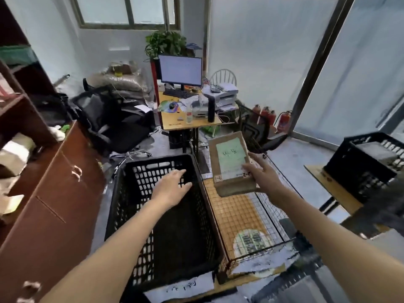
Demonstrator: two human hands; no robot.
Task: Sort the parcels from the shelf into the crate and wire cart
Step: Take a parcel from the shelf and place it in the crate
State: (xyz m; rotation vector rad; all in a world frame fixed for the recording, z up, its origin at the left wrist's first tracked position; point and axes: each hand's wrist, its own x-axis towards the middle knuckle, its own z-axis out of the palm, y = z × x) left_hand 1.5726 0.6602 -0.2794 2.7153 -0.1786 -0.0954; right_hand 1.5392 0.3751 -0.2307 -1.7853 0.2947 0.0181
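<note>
Right hand [261,171] grips parcel [230,162] over wire cart [273,217]; left hand [172,184] spread above crate [157,254]; desk [175,124] behind.

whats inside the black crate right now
No parcels show inside the black crate. Its dark floor looks bare where visible, but the left hand and forearm reaching over it hide a strip, and the near wall hides the closest part.
</note>
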